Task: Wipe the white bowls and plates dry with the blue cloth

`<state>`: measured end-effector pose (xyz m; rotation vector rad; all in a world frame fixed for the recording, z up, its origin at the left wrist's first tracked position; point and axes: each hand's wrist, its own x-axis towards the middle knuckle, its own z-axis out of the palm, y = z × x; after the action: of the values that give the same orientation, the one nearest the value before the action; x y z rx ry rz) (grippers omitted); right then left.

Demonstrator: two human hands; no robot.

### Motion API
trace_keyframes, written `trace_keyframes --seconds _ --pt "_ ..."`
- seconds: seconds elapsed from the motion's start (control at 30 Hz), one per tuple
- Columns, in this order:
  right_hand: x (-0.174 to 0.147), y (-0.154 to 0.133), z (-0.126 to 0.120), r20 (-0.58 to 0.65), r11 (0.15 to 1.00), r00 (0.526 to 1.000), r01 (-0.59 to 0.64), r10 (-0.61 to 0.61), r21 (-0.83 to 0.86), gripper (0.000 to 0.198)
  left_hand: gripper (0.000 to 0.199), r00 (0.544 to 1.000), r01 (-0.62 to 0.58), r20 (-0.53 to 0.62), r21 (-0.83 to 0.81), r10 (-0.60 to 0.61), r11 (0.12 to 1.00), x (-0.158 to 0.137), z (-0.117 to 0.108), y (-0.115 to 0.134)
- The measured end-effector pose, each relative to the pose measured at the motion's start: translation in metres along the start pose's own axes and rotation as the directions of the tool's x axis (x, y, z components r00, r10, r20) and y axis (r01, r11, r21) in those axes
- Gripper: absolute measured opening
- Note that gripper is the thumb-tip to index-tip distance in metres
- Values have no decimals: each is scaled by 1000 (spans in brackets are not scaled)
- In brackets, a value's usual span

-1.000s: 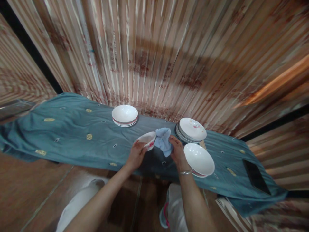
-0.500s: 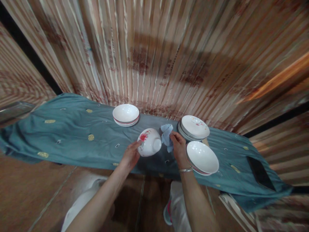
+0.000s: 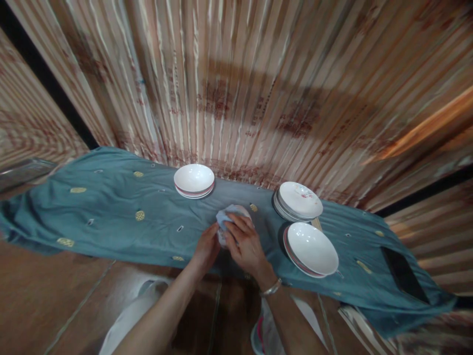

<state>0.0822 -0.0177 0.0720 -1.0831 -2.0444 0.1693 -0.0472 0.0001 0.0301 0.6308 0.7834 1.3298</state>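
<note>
My left hand [image 3: 208, 245] grips the near left side of a white bowl [image 3: 248, 212], which is mostly hidden under the cloth and my fingers. My right hand [image 3: 244, 240], with a bracelet at the wrist, presses a light blue cloth [image 3: 223, 217] against the bowl. Its fingers are bent over the cloth. To the right of my right hand stands a stack of white bowls [image 3: 312, 246] with reddish outer bands. Behind it is a stack of white plates [image 3: 299, 198] with a small flower print on top. Another short stack of white bowls [image 3: 194, 178] sits at the back left.
A green-blue cloth with yellow patterns [image 3: 111, 222] covers the long table. A dark phone-like slab [image 3: 403, 273] lies near its right end. Pleated, printed curtains [image 3: 236, 88] hang right behind the table, with dark poles [image 3: 48, 79] at the sides.
My right hand has moved left with the blue cloth and now presses it on the bowl. The bowl, tilted with its flower print and foot showing before, is now largely covered.
</note>
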Motion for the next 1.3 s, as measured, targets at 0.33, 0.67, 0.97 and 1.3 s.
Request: trace_keyframes --seconds 0.33,0.67,0.97,1.3 --pt "-1 7 16 69 983 997 45 -33 -177 41 38 998 26 -60 -70 -30 997 3 1 -6" --pt "8 38 7 -42 970 979 -190 198 148 36 36 998 60 -8 -145 -62 988 -3 12 -3" --pt "3 46 11 -103 897 932 -300 349 323 37 34 998 48 -35 -173 -55 984 -1 10 -5" --pt "-1 70 20 -109 731 825 -420 554 537 45 35 993 93 -56 -191 -105 977 -4 7 0"
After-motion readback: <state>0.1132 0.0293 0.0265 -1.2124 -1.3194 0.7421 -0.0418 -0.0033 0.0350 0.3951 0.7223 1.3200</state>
